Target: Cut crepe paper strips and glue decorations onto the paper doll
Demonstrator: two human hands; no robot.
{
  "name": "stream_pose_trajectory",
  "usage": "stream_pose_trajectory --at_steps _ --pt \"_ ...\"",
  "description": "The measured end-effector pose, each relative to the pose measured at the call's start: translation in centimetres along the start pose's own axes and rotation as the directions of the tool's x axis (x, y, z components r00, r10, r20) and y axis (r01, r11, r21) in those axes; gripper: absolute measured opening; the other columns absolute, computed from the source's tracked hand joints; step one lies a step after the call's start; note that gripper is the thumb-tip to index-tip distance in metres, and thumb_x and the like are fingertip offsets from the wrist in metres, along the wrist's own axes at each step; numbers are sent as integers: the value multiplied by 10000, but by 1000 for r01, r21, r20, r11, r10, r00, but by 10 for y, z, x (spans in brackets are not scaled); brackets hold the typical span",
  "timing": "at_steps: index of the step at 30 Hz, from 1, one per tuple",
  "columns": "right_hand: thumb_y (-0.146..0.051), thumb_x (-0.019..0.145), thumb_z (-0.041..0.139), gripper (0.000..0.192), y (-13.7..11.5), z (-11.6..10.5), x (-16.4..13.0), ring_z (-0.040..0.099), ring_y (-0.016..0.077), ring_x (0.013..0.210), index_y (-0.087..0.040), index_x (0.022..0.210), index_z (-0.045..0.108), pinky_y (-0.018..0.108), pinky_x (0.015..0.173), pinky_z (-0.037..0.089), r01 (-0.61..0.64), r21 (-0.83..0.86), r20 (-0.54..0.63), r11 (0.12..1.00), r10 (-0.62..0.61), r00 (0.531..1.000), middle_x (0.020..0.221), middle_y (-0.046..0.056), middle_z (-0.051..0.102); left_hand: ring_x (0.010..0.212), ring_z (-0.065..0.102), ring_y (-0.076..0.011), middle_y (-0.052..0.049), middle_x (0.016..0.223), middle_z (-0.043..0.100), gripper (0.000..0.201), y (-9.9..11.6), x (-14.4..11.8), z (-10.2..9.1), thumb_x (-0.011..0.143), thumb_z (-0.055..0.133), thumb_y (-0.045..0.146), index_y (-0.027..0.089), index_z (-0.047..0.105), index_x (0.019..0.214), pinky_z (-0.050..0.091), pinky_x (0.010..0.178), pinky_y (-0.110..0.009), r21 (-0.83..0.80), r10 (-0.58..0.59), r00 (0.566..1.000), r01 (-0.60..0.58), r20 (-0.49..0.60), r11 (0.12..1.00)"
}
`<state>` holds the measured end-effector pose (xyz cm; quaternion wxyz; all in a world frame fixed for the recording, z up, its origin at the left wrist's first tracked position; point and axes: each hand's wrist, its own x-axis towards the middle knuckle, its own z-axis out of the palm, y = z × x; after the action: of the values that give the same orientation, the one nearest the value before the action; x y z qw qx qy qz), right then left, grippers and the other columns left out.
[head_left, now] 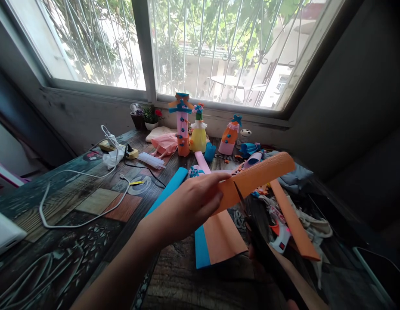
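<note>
l hand (190, 204) mid-frame pinches orange paper strip (258, 176), long axis running up-right; scissors (251, 224) cut in from below, r hand (267, 262) on handles, grip unclear.

To my left the tabletop (90, 202) lies open past a white cable (73, 172), while paper scraps (283, 215) crowd my right.

L hand (190, 206) pinches orange paper strip (258, 176); R hand (267, 267), near right, w/ scissors (248, 219) cutting its edge.
</note>
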<state>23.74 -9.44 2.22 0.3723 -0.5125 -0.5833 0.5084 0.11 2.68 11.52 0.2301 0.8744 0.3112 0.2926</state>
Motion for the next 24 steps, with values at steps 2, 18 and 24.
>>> stream_pose_trajectory --at_steps 2,18,24 --pt "-675 645 540 763 -4 -1 5 543 347 1020 -183 1227 502 395 907 406 13 -12 70 1000 -13 997 1058 128 590 1070 542 -149 -24 1227 565 370 2 0 0 913 404 194 209 435 1282 381 935 -230 -3 -2 1000 2 5 1000" --pt "-423 484 672 494 -10 2 17 540 295 837 -219 925 582 352 761 440 -61 35 131 997 56 990 844 52 551 1060 539 -164 -44 1219 564 370 2 1 7 913 407 178 197 429 1282 375 949 -271 25 19 998 -21 53 999" --pt "-381 473 673 473 -9 2 17 540 290 840 -221 909 584 350 778 437 -77 25 116 997 74 990 840 46 557 1053 539 -166 -38 1190 572 358 1 0 9 912 404 172 208 431 1267 395 905 -264 23 39 997 -41 62 999"
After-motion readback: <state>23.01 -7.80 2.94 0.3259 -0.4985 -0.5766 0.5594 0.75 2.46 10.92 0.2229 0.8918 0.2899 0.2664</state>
